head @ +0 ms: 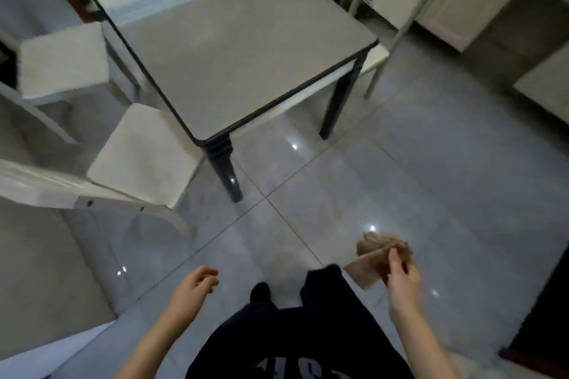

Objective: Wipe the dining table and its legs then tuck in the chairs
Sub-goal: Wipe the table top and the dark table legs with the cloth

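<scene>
The grey dining table point(234, 49) with a dark rim stands ahead of me. Its near dark leg point(226, 172) and right dark leg point(337, 101) reach down to the tiled floor. My right hand point(400, 274) pinches a crumpled beige cloth point(374, 255) low over the floor, well short of the table. My left hand point(194, 286) hangs with loosely curled fingers and holds nothing. A white chair point(144, 151) is pulled out at the table's left side, a second white chair point(61, 61) sits behind it, and a third chair point(374, 61) stands at the right.
Cream cabinets point(437, 0) line the back right. A dark door edge point(542, 317) is at the lower right. Glossy grey floor tiles point(431, 163) spread between me and the table. My dark trousers fill the bottom middle.
</scene>
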